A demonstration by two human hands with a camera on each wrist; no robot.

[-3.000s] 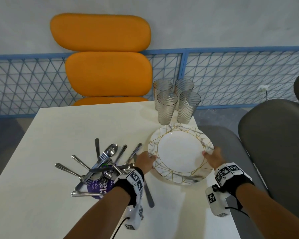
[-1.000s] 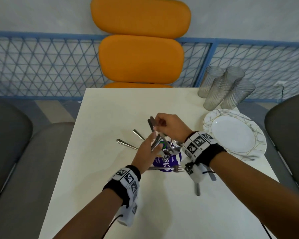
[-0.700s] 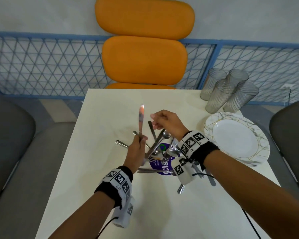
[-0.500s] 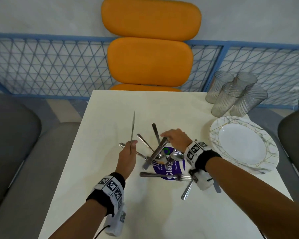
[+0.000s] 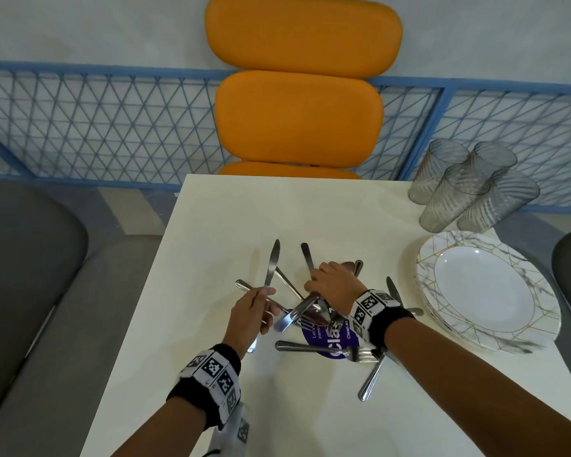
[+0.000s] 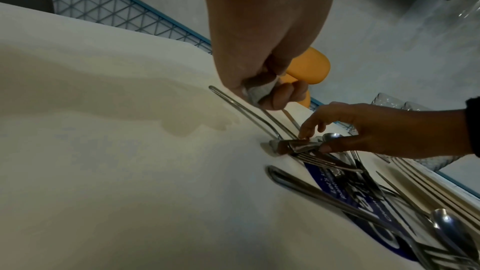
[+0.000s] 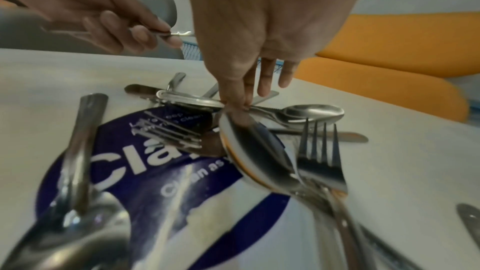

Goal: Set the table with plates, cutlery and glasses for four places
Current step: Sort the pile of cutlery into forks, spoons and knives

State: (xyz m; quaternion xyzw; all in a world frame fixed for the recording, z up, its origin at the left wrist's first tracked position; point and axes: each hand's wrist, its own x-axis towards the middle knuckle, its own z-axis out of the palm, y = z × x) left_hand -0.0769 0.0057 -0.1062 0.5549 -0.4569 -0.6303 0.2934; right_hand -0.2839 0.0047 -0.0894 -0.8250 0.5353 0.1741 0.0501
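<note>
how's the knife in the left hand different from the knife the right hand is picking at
The knife gripped by the left hand is lifted clear of the table, blade pointing up and away. The other knife lies low in the cutlery pile, blade toward the person, the right hand pinching it with fingertips rather than a full grip. Both are plain steel table knives.

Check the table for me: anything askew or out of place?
The cutlery pile lies jumbled and crisscrossed over a purple sticker. Glasses and stacked plates are bunched at one edge, none at places.
</note>
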